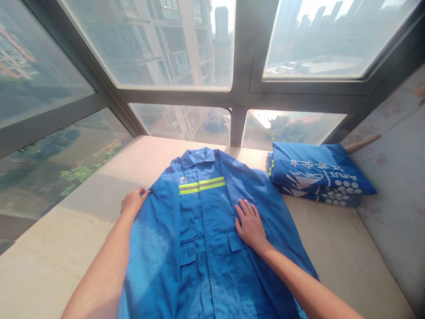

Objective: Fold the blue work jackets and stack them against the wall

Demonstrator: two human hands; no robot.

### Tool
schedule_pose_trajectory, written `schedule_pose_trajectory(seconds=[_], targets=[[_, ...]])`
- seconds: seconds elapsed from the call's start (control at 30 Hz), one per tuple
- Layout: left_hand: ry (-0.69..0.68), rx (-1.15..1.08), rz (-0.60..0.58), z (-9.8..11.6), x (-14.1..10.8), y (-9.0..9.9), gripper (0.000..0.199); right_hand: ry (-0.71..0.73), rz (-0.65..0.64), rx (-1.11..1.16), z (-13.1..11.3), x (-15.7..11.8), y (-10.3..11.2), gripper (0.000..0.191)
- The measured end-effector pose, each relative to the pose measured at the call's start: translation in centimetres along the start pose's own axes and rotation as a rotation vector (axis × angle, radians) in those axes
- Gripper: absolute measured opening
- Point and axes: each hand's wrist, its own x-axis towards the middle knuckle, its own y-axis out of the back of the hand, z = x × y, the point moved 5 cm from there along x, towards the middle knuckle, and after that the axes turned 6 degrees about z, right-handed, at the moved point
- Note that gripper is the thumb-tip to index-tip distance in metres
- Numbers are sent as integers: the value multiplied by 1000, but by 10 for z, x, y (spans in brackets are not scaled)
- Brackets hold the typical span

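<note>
A blue jacket [212, 212] with a yellow reflective stripe across the chest lies front up, its collar toward the window. At its left edge, my left hand [133, 201] pinches the fabric of the sleeve near the shoulder between thumb and fingers. My right hand [249, 223] rests palm down on the jacket's right side, just above the pocket flap, with its fingers apart and nothing held. Both sleeves lie along the sides of the body, and the lower end of the jacket runs out of view.
Folded blue garments [318, 173] with white print are stacked at the right, by the patterned wall [395, 177]. A wooden stick [361, 144] pokes out behind them. The pale ledge [66, 239] borders window frames [237, 95] ahead and on the left.
</note>
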Motion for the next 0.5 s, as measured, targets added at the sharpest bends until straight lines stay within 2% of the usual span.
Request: schedule_pose_trajectory(seconds=[0.07,0.13,0.2,0.23,0.3,0.37,0.43,0.5], targets=[[-45,121,78,12,-12,6,56,2,2,4,0,0,0,49],[-137,194,221,31,-31,15,54,6,9,11,0,0,0,49],[-213,202,326,49,-64,20,52,5,17,19,0,0,0,49],[-239,183,331,57,-87,19,50,3,21,21,0,-1,0,49],[-268,120,239,67,-143,7,49,1,25,21,0,-1,0,49],[-233,82,164,69,-213,-9,48,9,30,15,0,-2,0,48],[-173,89,217,68,-286,-20,49,23,37,5,0,-4,0,47],[-166,99,269,68,-346,-30,52,35,42,-2,1,-5,0,47]])
